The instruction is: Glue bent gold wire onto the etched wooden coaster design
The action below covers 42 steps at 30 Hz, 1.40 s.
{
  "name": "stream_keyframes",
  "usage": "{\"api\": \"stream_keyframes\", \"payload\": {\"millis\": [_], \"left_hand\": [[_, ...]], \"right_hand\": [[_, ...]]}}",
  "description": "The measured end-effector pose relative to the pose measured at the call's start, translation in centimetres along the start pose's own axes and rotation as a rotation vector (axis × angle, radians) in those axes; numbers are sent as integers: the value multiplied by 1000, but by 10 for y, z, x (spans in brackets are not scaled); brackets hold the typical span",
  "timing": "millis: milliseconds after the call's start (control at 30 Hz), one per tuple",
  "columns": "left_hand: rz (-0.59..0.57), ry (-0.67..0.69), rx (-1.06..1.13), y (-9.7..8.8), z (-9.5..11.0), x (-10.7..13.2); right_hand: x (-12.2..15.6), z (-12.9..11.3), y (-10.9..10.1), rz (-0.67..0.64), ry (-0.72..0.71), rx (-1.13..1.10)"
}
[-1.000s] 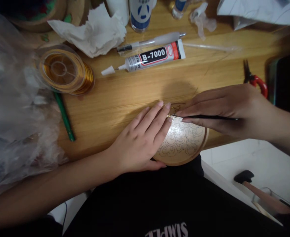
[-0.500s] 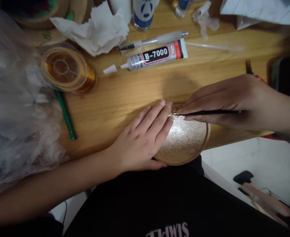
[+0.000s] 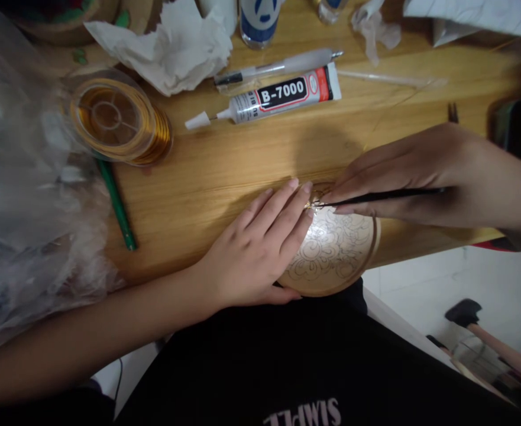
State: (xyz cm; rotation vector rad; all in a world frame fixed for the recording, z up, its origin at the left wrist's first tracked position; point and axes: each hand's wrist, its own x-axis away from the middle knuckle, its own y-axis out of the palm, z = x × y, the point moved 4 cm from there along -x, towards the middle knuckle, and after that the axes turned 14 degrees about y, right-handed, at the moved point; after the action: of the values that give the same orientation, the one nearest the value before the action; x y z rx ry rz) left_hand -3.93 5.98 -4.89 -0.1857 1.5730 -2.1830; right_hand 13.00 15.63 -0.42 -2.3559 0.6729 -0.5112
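Observation:
A round wooden disc with a drawn scroll pattern lies at the near edge of the wooden table, partly over my lap. My left hand rests flat on its left side, fingers stretched out, fingertips at a small piece of gold wire on the disc's top edge. My right hand comes in from the right, fingers pinched on a thin black tool. The tool's tip meets the gold wire beside my left fingertips.
A spool of gold wire and a green pencil lie at the left beside crumpled clear plastic. A B-7000 glue tube, a white pen, tissue and bottles sit at the back.
My right hand has lifted and shifted slightly away from me, now hiding the red-handled pliers. The tool's tip stays at the gold wire. My left hand has not moved.

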Motion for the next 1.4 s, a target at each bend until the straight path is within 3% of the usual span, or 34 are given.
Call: {"api": "stream_keyframes", "payload": {"millis": [233, 833, 1100, 1233, 1400], "left_hand": [[0, 7, -20, 1, 0, 0], [14, 17, -39, 0, 0, 0], [9, 22, -43, 0, -1, -1], [-3, 24, -60, 0, -1, 0], [-12, 42, -89, 0, -1, 0]], "right_hand": [[0, 1, 1, -1, -50, -5], [8, 1, 6, 89, 193, -49], [16, 0, 11, 130, 65, -23], [17, 2, 12, 136, 87, -69], [24, 0, 22, 270, 188, -106]]}}
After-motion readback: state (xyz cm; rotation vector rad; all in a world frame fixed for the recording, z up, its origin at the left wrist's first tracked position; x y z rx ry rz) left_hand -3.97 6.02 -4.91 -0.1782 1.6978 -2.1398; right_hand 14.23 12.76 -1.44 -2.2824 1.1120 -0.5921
